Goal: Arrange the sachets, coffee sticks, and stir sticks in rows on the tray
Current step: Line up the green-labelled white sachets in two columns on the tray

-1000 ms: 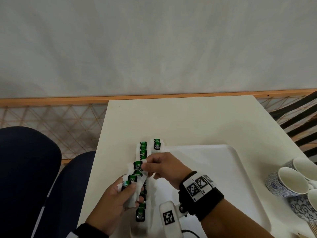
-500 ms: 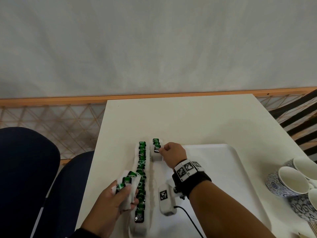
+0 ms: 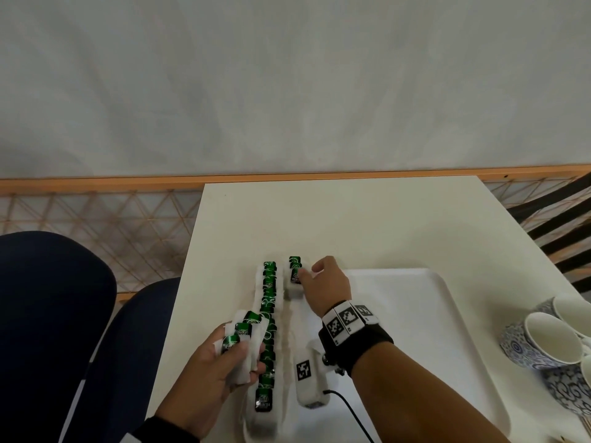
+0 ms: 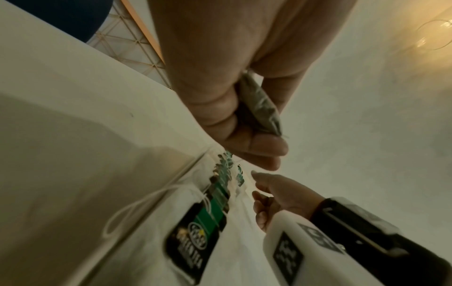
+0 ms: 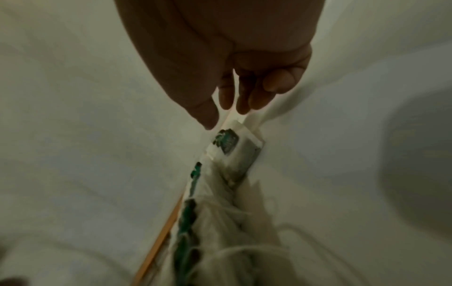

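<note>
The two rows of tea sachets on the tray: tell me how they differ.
The left row is long, running from the tray's far edge almost to its near edge; the right row holds only a few sachets at the far end. The right hand is at the right row, while the left row lies untouched beside the left hand, which grips spare sachets. Both rows overlap white sachets with green tags.

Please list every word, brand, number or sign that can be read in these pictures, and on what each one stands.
"GREEN TEA": on the black and green paper tag of the nearest white tea sachet.
Round logo above those words: too blurred to read.
Tags farther along the long sachet row: too small.
Black and white square markers on the black wristband: patterns, not text.
</note>
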{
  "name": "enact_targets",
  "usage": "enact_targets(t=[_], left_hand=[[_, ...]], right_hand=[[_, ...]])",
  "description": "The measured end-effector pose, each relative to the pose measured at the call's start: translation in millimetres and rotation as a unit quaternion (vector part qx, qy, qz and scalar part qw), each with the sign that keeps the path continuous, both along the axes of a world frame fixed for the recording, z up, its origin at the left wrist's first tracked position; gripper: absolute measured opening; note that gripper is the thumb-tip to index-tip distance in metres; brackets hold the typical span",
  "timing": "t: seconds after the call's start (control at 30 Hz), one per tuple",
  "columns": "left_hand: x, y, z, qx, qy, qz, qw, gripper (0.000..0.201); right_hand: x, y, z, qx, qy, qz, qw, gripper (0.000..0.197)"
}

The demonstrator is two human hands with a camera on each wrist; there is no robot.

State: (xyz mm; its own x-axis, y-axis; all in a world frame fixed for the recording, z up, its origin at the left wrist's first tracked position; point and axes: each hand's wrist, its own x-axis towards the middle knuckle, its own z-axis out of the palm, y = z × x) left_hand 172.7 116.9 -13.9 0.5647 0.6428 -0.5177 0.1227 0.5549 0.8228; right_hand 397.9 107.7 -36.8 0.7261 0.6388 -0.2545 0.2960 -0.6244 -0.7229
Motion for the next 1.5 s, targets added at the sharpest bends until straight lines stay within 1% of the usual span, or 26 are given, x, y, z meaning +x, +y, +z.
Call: enact_targets(t=[0.03,0.07,0.1,0.13,0.17,0.2,0.27,0.33,0.4,0.47,0.6,0.77,0.93,1.0,1.1,1.13,1.17,1.23,1.3,1.4,1.5], left_hand=[[1,0,2,0.004,-0.003,-0.001,1.0,0.031],[2,0,3,0.008,-0.007,0.0,1.0,0.032],[3,0,4,0.013,-0.011,0.0,1.0,0.033],[4,-1,6,0.019,-0.012,-0.001,1.0,0.033],[6,-1,6,0.026,-0.013,-0.004,1.0,0.034],[7,-2,6,0.034,-0.011,-0.009,0.999,0.034],[10,-4,6,0.046,-0.005,-0.02,0.999,0.035],[13,-5,4,0.048,0.003,-0.026,0.999,0.033],[13,-5,3,0.051,0.013,-0.025,0.998,0.031],[12,-5,1,0.053,0.021,-0.027,0.998,0.029],[12,-4,1,0.057,0.02,-0.033,0.998,0.031],[17,-5,4,0.073,0.004,-0.052,0.996,0.039],[20,-7,2,0.072,0.009,-0.049,0.996,0.044],[19,-5,0,0.073,0.013,-0.046,0.996,0.043],[15,-3,-4,0.082,0.023,-0.043,0.995,0.041],[13,-2,-4,0.082,0.026,-0.038,0.996,0.04],[11,-1,-4,0.08,0.027,-0.032,0.996,0.038],[8,0,-4,0.075,0.03,-0.021,0.997,0.035],[5,1,-4,0.074,0.029,-0.012,0.997,0.034],[3,1,-4,0.072,0.029,-0.008,0.997,0.032],[2,1,-4,0.072,0.03,-0.008,0.997,0.032]], right_hand=[[-3,-3,5,0.018,-0.015,0.017,1.0,0.03],[-6,-7,11,0.037,-0.008,0.049,0.998,0.036],[-9,-12,19,0.053,0.026,0.094,0.994,0.045],[-14,-17,29,0.056,0.084,0.143,0.984,0.051],[-20,-23,38,0.05,0.151,0.188,0.969,0.052],[-25,-29,44,0.039,0.198,0.224,0.954,0.048],[-31,-36,45,0.046,0.224,0.261,0.938,0.031],[-33,-39,41,0.088,0.238,0.248,0.935,0.012],[-32,-40,39,0.118,0.258,0.217,0.934,0.007],[-29,-41,38,0.126,0.265,0.211,0.932,0.01],[-29,-42,34,0.111,0.279,0.205,0.932,0.017],[-30,-47,32,0.116,0.293,0.201,0.928,0.008],[-24,-49,31,0.133,0.308,0.192,0.922,0.009],[-19,-47,32,0.145,0.303,0.18,0.925,0.012],[-8,-43,30,0.159,0.281,0.127,0.938,0.015],[-4,-41,28,0.153,0.255,0.114,0.948,0.014],[1,-39,24,0.134,0.213,0.11,0.962,0.013],[10,-33,15,0.068,0.098,0.134,0.984,0.014],[16,-25,7,0.015,0.027,0.172,0.985,0.015],[17,-13,1,-0.003,-0.021,0.188,0.982,0.015],[18,-3,-2,-0.01,-0.049,0.153,0.987,0.014]])
